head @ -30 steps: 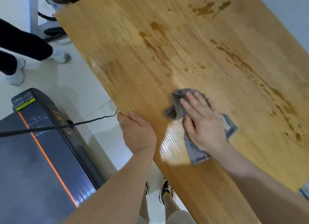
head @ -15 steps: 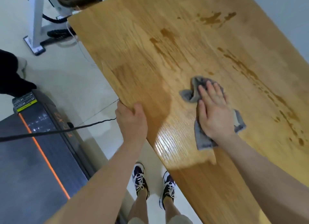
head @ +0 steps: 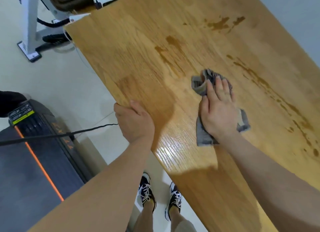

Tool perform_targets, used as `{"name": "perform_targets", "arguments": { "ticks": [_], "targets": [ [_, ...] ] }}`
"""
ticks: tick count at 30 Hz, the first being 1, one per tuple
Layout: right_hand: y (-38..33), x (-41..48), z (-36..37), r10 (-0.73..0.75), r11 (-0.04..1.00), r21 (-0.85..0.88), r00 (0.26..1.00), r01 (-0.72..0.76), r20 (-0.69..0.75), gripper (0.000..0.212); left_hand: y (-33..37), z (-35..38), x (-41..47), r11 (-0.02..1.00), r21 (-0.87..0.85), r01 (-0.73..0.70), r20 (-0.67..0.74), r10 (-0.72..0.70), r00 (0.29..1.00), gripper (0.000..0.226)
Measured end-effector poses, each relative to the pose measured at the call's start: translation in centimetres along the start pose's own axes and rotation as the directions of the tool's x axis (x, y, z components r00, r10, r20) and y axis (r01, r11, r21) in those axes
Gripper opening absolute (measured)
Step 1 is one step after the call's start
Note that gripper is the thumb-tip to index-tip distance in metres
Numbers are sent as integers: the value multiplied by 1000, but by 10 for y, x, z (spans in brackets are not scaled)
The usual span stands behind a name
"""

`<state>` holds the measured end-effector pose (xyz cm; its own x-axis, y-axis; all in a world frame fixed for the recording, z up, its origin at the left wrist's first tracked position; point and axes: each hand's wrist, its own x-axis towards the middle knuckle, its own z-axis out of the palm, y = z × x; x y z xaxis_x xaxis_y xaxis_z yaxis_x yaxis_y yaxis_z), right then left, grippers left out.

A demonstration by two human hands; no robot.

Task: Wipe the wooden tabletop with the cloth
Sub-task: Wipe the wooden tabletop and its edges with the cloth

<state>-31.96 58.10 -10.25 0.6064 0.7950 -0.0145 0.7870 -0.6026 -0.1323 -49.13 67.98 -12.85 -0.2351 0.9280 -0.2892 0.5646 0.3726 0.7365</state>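
Note:
The wooden tabletop (head: 138, 55) runs diagonally across the head view, with dark wet streaks (head: 270, 86) on its right half and more near the far end. A crumpled grey cloth (head: 200, 84) lies on the wood, pressed flat under my right hand (head: 218, 109), whose fingers are stretched out over it. The cloth's corners stick out beyond the fingertips and beside the wrist. My left hand (head: 134, 121) grips the table's near left edge, thumb on top.
A dark treadmill (head: 31, 162) with an orange stripe stands on the floor at left, a black cable (head: 52, 136) running across it. A white machine frame (head: 32, 24) stands at the far left end of the table. My shoes (head: 159, 195) show below the table edge.
My right hand has pushed the cloth up the table towards the wet streaks. The left hand kept its hold on the edge. A person's dark legs at the left have moved mostly out of view.

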Motion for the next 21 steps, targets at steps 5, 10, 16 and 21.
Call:
{"name": "perform_targets", "arguments": {
  "ticks": [5, 10, 16, 21],
  "targets": [
    [-95, -18, 25, -310, 949, 57, 951, 309, -8, 46, 0, -5, 0, 999, 41, 17, -12, -17, 1000, 47],
    [-33, -74, 2, -518, 855, 80, 848, 512, 107, 45, 5, -2, -2, 999, 53, 10, -7, -9, 1000, 47],
    [-54, -6, 12, -176, 981, 76, 984, 177, -10, 49, 2, -3, 0, 995, 100, 16, -26, -14, 1000, 47],
    [-98, -5, 26, -559, 823, 139, 829, 551, 17, 46, 9, -6, 0, 988, 151, 39, -50, -32, 998, 35]
  ]
}}
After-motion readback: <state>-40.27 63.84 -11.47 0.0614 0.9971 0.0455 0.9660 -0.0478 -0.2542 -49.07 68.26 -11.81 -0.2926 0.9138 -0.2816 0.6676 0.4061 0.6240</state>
